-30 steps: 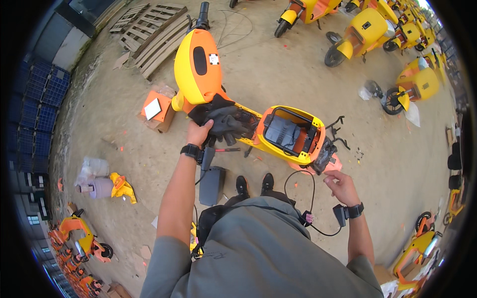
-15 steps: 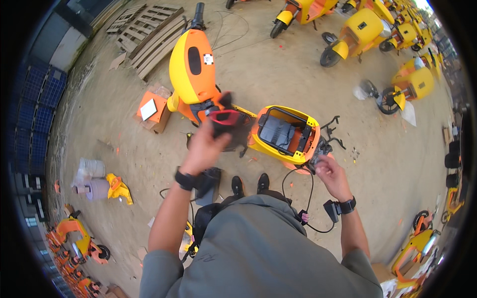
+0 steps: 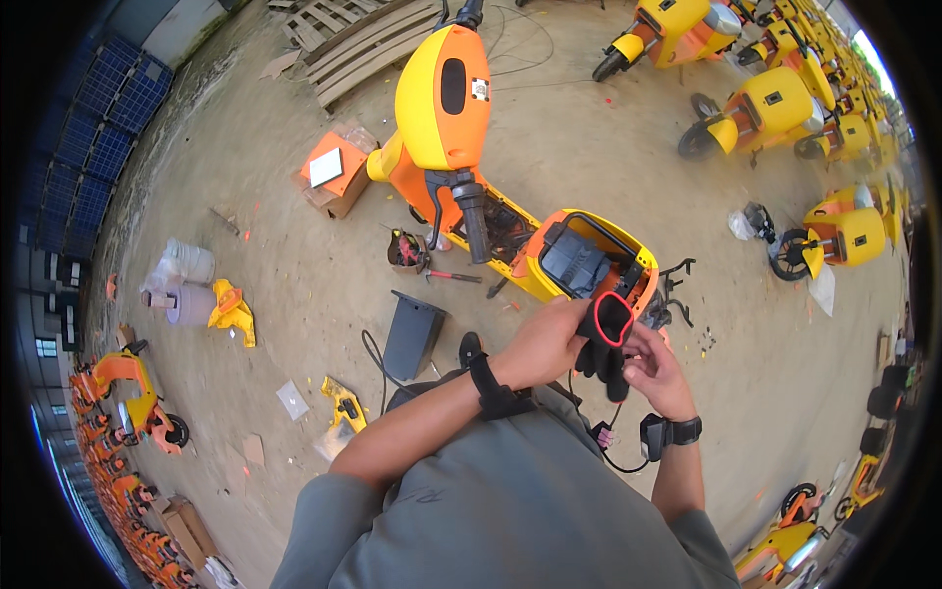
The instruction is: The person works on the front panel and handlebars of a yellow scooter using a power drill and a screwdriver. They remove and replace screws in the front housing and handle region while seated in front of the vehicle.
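A black glove (image 3: 595, 359) with a red-edged cuff hangs in front of my body, its dark fingers pointing down. My left hand (image 3: 546, 340) grips it from the left side, near the cuff opening. On the other side, my right hand (image 3: 661, 375) has its fingers curled against the edge of the cuff. Just beyond both hands stands a partly assembled yellow and orange scooter (image 3: 532, 263). Its open seat compartment (image 3: 587, 257) has grey parts inside, and its front cover and handlebar are to the left.
A grey box-shaped case (image 3: 413, 335) stands on the floor near my feet, with a hammer (image 3: 453, 277) and a tool bag (image 3: 406, 252) beyond it. An orange-topped box (image 3: 339, 175) sits beside the scooter's front. Wooden pallets (image 3: 365, 51) lie behind; parked scooters (image 3: 770, 110) line the right.
My left hand has come right and nearer with the glove, away from the scooter's handlebar. Both hands now meet at the glove. The view has shifted, so the scooter appears farther right.
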A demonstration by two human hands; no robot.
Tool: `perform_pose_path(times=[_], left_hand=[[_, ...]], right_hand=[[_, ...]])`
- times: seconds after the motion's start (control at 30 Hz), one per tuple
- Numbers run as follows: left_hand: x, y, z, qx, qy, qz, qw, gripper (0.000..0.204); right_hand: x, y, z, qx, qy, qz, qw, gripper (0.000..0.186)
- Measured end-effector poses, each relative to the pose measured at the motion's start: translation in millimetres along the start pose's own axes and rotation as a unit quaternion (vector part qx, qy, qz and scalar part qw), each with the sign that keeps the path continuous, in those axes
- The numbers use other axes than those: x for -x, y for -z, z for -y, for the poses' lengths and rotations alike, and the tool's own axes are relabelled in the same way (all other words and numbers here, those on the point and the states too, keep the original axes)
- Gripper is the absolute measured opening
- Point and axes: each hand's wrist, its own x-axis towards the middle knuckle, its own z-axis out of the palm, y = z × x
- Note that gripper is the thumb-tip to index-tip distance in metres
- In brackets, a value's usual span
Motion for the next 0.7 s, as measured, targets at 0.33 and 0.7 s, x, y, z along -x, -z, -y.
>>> perform_pose_path(times=[0.33, 0.7], left_hand=[[2, -4, 14, -0.022, 0.101, -0.06, 0.993, 0.027], [12, 21, 34, 0.169, 0.149, -0.111, 0.968, 0.032]], right_hand=[[-4, -17, 4, 0.003, 0.078, 0.009, 0.997, 0.068], [-19, -16, 5, 0.09, 0.041, -0.196, 0.976, 0.019]])
